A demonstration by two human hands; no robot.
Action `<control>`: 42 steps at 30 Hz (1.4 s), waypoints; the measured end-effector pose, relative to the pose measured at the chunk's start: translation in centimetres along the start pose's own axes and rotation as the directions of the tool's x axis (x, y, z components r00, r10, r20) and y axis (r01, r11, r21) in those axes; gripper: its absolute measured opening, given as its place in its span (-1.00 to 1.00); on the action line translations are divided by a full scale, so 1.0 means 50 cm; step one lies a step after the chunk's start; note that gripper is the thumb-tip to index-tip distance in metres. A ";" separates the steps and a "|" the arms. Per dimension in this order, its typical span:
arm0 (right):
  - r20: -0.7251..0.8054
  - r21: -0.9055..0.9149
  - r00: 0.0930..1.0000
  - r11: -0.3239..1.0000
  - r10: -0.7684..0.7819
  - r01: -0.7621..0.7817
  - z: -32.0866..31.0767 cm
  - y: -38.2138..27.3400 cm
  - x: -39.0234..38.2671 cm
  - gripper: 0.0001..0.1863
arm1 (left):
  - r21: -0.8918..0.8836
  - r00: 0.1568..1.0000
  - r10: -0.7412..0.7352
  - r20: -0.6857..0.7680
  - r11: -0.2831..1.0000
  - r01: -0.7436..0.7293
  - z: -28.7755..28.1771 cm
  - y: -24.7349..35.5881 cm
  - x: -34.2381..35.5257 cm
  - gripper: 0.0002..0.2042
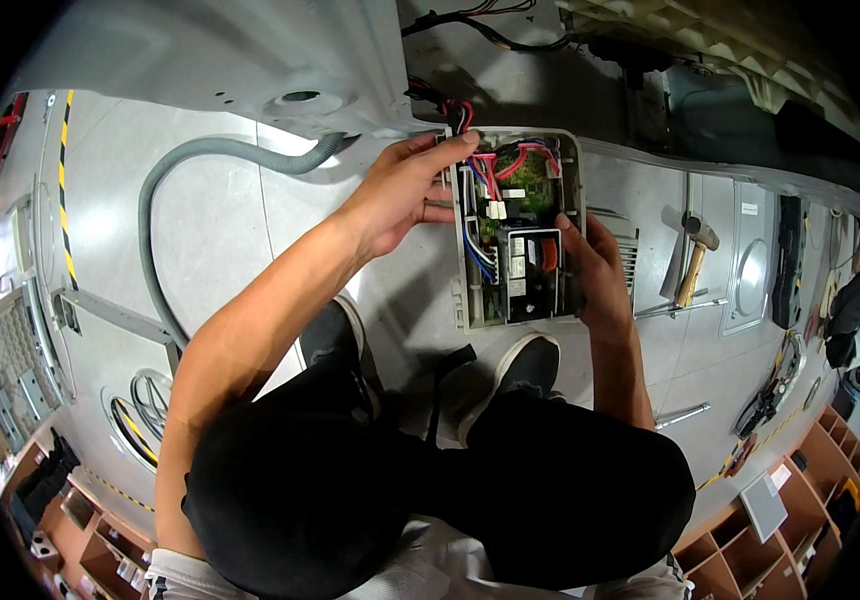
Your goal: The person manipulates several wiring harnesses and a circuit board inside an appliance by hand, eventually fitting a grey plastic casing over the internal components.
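Between my two hands is an open electronic control box [540, 312], a grey plastic housing with a green circuit board and a black module inside. My left hand [415, 185] grips its left edge near the top, thumb on the rim and fingers along the side. On the right side my right hand [595, 262] holds the edge, its thumb at the rim. Red, blue and white wires [495, 175] run across the board, and a bundle leaves the upper left corner toward the machine's cabinet [240, 60].
A grey corrugated hose [155, 215] curves over the floor at left. To the right lie a hammer [695, 262], a wrench [683, 415] and a metal panel [750, 270]. Wooden compartment shelves [750, 545] stand at lower right. The cabinet's lower edge hangs just beyond the box.
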State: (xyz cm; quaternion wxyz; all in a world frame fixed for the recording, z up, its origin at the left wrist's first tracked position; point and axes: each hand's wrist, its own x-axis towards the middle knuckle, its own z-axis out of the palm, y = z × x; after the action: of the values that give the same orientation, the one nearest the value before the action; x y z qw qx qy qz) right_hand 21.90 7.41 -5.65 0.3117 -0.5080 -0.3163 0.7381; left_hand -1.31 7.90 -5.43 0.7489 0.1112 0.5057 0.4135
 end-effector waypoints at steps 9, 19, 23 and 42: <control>0.003 -0.133 0.996 0.987 -0.087 0.087 -0.005 0.007 -0.002 -0.69 | 0.127 0.999 0.043 -0.016 0.991 -0.041 -0.005 -0.011 0.004 -0.59; -0.039 -0.023 0.997 0.998 -0.060 0.059 -0.001 0.006 0.001 -0.74 | 0.091 0.964 0.126 0.233 0.984 -0.151 -0.033 -0.028 -0.011 -0.69; -0.021 -0.028 0.999 0.999 -0.044 0.044 -0.003 0.010 0.004 -0.74 | 0.090 0.972 0.046 0.231 0.994 -0.068 -0.036 -0.029 -0.018 -0.69; -0.020 -0.189 0.989 0.972 -0.149 0.143 0.011 0.003 -0.012 -0.70 | 0.455 0.960 0.255 0.117 0.845 -0.280 -0.028 -0.055 -0.013 -0.69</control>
State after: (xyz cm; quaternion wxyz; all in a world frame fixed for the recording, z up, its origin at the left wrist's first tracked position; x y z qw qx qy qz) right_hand 21.53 6.76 -5.25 0.3214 -0.5229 -0.4153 0.6714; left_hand -1.21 5.33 -7.25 0.6481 0.3683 0.5500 0.3766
